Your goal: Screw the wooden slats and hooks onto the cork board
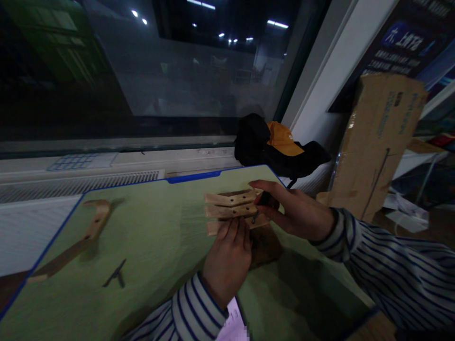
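Observation:
Three pale wooden strips with drilled holes, the middle one (pixel 220 210) among them, lie side by side on the green tabletop. My left hand (pixel 229 253) rests with its fingertips together on the nearest strip (pixel 213 228). In my right hand (pixel 284 208), thumb and fingers pinch a short black-handled screwdriver (pixel 263 199). Its thin metal shaft angles down toward the right part of the nearest strip. Whether its tip touches a hole or screw I cannot tell. A dark brown block (pixel 266 246) sits just below the strips, partly in shadow.
A longer bent wooden piece (pixel 90 234) with holes lies at the table's left, near a small dark T-shaped piece (pixel 116 274). A paper (pixel 232 322) shows at the front edge. Behind are a black bag (pixel 252 139), an orange cap (pixel 284 139) and a cardboard box (pixel 377 137).

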### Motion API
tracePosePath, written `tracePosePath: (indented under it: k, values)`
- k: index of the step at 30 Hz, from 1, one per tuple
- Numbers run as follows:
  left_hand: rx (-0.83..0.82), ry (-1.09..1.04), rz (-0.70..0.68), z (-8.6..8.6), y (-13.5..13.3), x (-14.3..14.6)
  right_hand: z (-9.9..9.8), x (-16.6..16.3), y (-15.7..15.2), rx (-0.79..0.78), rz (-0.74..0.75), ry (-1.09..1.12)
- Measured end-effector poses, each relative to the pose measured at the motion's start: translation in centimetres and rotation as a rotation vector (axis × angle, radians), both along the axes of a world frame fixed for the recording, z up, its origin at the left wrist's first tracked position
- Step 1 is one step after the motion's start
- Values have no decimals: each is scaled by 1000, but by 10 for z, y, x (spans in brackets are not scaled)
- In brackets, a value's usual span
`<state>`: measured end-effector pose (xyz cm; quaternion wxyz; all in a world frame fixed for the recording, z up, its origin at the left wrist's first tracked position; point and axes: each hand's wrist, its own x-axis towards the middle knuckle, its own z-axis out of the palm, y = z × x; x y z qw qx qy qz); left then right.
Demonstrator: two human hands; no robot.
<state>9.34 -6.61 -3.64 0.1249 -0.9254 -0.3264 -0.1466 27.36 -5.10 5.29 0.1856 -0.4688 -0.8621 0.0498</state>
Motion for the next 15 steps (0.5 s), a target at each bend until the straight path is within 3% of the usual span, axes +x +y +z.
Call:
tracePosePath:
  k: [15]
  values:
    - [-3, -18, 3, 0, -1, 1, -4, 4, -1, 126, -57, -51]
